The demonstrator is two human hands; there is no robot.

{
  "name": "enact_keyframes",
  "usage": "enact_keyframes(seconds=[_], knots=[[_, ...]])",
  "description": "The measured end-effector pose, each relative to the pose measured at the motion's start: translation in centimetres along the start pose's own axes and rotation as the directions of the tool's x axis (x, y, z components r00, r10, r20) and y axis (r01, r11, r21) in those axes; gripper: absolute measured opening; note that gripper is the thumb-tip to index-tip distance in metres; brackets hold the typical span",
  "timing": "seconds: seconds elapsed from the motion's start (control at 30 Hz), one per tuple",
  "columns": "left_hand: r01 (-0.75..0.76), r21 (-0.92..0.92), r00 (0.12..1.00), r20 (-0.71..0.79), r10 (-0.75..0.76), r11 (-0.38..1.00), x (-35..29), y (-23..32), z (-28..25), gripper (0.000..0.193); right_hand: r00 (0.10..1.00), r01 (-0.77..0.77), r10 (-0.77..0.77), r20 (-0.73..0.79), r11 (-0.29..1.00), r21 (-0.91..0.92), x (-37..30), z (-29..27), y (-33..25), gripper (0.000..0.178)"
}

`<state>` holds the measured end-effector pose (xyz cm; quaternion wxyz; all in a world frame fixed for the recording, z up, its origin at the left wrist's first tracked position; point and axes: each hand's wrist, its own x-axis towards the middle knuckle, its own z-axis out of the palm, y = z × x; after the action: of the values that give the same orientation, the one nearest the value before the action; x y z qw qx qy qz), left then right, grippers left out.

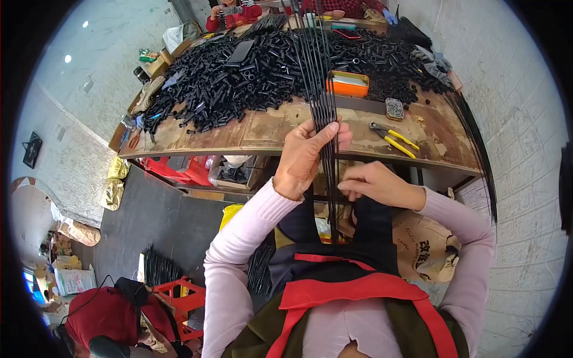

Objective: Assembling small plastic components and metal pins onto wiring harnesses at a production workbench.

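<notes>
My left hand (303,156) is closed around a bundle of long thin black rods (325,107), thumb across the front. The bundle stands nearly upright at the table's front edge, its upper ends fanning out and its lower ends hanging between my legs. Just right of the lower rods is my right hand (375,182), its fingers curled in. Whether it touches a rod or pinches something small cannot be seen. On the table close by lie yellow-handled pliers (395,140), jaws toward the rods. A small clear tub (394,108) of tiny metal pieces sits behind them.
A large heap of short black tubes (221,89) covers the wooden table (262,128). An orange box (348,88) and a dark phone-like slab (240,52) are there too. More rods (474,131) hang over the right edge. Across the table, people in red sit working.
</notes>
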<state>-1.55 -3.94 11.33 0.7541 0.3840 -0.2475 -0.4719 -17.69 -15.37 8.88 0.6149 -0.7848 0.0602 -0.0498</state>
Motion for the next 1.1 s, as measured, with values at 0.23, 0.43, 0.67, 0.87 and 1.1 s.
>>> enact_keyframes(seconds=[0.23, 0.43, 0.67, 0.87, 1.1], knots=[[0.042, 0.007, 0.999, 0.011, -0.042, 0.999, 0.3, -0.6, 0.4, 0.024, 0.894, 0.312, -0.322, -0.311, 0.946, -0.085, 5.7, -7.0, -5.6, 0.041], [0.157, 0.040, 0.961, 0.226, -0.162, 0.987, -0.4, -0.5, -0.5, 0.036, 0.985, 0.131, -0.171, 0.032, 0.850, 0.510, 8.4, -7.2, -7.0, 0.042], [0.118, 0.076, 0.928, 0.347, -0.137, 0.990, -1.2, 1.0, 1.7, 0.044, 0.991, 0.048, -0.102, 0.081, 0.865, 0.500, 6.0, -6.6, -9.4, 0.039], [0.221, 0.059, 0.914, 0.335, -0.227, 0.974, -0.7, -1.1, 1.5, 0.045, 0.996, 0.013, 0.030, -0.080, 0.872, 0.489, 3.9, -5.6, -7.7, 0.037], [0.212, -0.107, 0.849, 0.512, -0.129, 0.971, 2.9, -0.9, 0.3, 0.054, 0.965, 0.156, -0.106, -0.238, 0.968, 0.199, 3.5, -5.5, -8.7, 0.026]])
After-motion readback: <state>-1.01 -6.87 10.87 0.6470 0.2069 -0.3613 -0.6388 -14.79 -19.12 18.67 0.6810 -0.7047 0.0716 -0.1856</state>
